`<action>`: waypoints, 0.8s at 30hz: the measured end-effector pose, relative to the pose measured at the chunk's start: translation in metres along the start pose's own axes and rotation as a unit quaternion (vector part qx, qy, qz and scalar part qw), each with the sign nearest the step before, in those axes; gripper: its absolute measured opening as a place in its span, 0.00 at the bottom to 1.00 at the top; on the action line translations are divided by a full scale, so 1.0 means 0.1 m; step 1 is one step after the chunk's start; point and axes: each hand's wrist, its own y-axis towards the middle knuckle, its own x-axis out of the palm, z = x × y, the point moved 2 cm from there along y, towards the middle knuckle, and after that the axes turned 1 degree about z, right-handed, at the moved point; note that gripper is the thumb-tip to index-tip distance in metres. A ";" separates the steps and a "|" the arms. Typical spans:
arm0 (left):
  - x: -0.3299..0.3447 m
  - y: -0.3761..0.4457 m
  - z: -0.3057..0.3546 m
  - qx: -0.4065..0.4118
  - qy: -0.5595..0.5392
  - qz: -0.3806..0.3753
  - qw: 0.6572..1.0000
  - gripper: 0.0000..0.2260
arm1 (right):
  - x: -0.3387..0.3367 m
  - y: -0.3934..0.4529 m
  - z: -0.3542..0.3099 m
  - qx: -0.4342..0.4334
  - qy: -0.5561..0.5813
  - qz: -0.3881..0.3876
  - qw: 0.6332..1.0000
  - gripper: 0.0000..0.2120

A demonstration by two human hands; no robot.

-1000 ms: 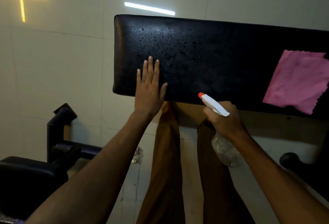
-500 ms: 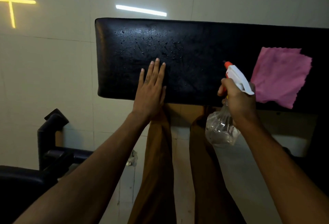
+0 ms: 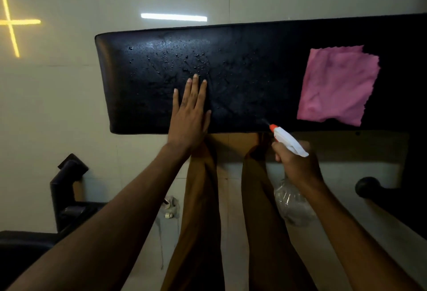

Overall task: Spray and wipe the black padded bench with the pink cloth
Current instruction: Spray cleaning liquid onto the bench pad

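Head view: one black padded bench (image 3: 265, 78), one pink cloth (image 3: 337, 87), one spray bottle (image 3: 290, 170), two hands.
Bench: long axis goes left to right across the picture; small drops of liquid sit on its left half.
Cloth: lies flat on the right part of the bench, a little crumpled, well apart from both hands.
Left hand (image 3: 188, 117): flat on the bench near its front edge, fingers straight and close together, pointing away from the person.
Right hand (image 3: 298, 163): fingers curled around the neck of the spray bottle, holding it just in front of the bench edge.
Bottle: white head with orange nozzle (image 3: 273, 127) points up-left toward the bench; clear body hangs below the hand.
Writing: no label or brand can be read.
Floor: pale tiles (image 3: 57, 106), two light reflections on them.
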 end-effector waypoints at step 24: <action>-0.24 0.64 1.83 0.063 -0.119 0.025 0.991 0.21 | -2.36 0.46 -0.57 -0.281 0.143 0.371 0.874 0.08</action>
